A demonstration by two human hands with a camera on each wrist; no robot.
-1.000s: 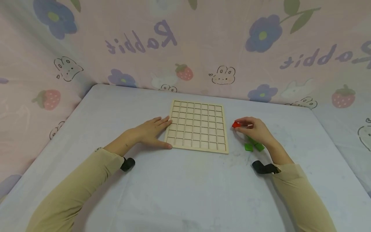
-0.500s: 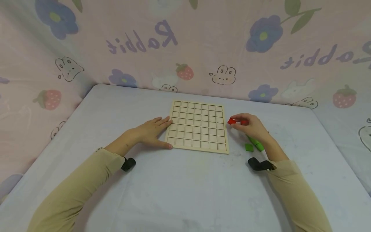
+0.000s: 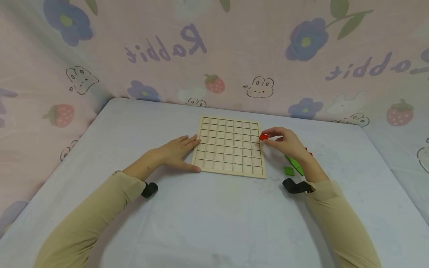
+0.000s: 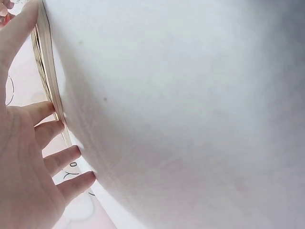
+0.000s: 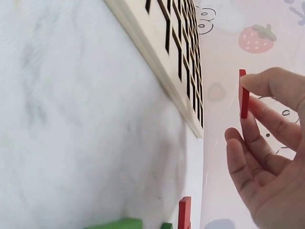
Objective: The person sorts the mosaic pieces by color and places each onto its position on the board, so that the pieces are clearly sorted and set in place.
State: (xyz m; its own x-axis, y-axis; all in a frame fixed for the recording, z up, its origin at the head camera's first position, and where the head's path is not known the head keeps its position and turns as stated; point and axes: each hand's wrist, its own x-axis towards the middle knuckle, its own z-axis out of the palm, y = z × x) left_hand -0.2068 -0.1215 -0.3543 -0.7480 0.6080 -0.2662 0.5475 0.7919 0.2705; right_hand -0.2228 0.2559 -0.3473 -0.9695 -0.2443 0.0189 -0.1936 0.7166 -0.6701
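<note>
1. Table (image 3: 201,212): white-covered.
2. Board (image 3: 229,147): pale, gridded, flat on the table between my hands.
3. Left hand (image 3: 175,153): fingers and thumb spread, touching the board's left edge; gripping nothing.
4. Right hand (image 3: 286,143): thumb and fingertips pinch one red tile (image 3: 263,137).
5. Green tiles (image 3: 296,165): on the table, right of the board, near my right wrist.
6. Other red tiles (image 5: 184,212): near the green, partly hidden by my arm in the head view.
7. Pinched red tile: raised, by the board's right edge.
</note>
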